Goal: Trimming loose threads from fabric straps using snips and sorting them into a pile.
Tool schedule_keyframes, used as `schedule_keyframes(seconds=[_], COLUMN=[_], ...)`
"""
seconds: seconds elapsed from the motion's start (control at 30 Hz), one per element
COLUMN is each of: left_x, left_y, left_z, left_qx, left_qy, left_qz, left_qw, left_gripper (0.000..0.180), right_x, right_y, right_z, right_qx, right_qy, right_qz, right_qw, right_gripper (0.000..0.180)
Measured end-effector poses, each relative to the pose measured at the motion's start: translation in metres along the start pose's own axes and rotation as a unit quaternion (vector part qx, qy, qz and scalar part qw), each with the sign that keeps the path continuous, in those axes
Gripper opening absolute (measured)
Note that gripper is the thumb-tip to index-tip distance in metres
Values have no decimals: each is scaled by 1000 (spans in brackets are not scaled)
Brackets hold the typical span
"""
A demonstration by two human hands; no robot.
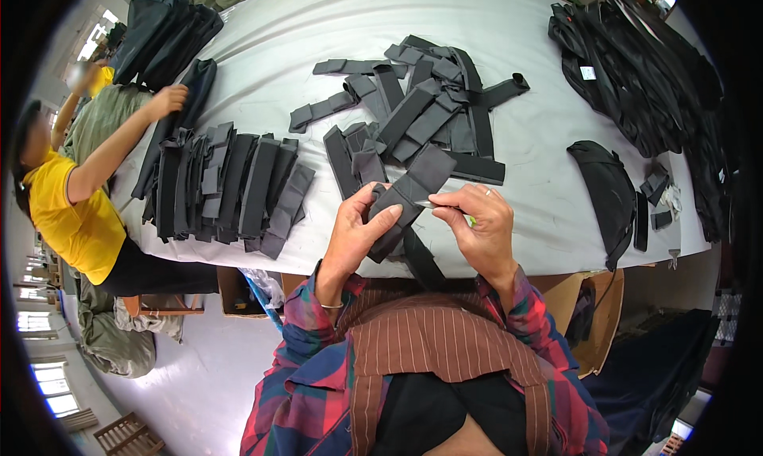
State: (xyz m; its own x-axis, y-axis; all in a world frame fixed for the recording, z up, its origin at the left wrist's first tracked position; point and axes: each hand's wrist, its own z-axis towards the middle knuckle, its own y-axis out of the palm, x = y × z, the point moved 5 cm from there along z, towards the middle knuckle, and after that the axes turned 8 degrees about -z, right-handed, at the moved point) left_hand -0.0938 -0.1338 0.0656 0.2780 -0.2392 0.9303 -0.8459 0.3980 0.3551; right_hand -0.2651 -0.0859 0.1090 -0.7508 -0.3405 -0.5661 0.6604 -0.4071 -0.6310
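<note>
From where I stand, the dark grey strip [413,187] is up in the air over the worktop's [532,225] near edge, roughly midway along it. The left hand [358,227] has it pinched, thumb on top and the other fingers mostly hidden beneath. The right hand's [481,217] fingers are clamped on a small metal tool [427,205], its tip right at a fold across the strip. I can't make out whether that tip touches the cloth or a thread.

To do this well, I'd hold the fold flat and taut with the left thumb, well clear of the tip. The tool looks best kept low, almost along the cloth, and worked in short, light strokes; a steep or hurried jab could nick the fabric or catch a fingertip. Turning the strip rather than the right wrist should help the sightline.

I'd also keep the work apart from the loose pile of strips [429,118] toward the far edge, and from the row of strips [218,186] nearer the left edge.
</note>
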Motion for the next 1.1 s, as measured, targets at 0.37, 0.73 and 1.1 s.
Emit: schedule_keyframes(seconds=[0.37,0.73,1.1], left_x=[17,31,43], left_y=[11,15,19], left_z=[-5,-9,-8], left_qx=[27,30,55], left_qy=[173,288,346], left_qz=[256,477,567], left_qw=[951,830,746], left_gripper=[18,20,23], right_x=[-14,-16,-5], right_y=[4,5,14], right_z=[7,6,2], right_qx=[46,30,25], right_qy=[-12,-23,27], right_qz=[-26,-83,-32], right_qw=[999,996,999], right_gripper=[18,12,13])
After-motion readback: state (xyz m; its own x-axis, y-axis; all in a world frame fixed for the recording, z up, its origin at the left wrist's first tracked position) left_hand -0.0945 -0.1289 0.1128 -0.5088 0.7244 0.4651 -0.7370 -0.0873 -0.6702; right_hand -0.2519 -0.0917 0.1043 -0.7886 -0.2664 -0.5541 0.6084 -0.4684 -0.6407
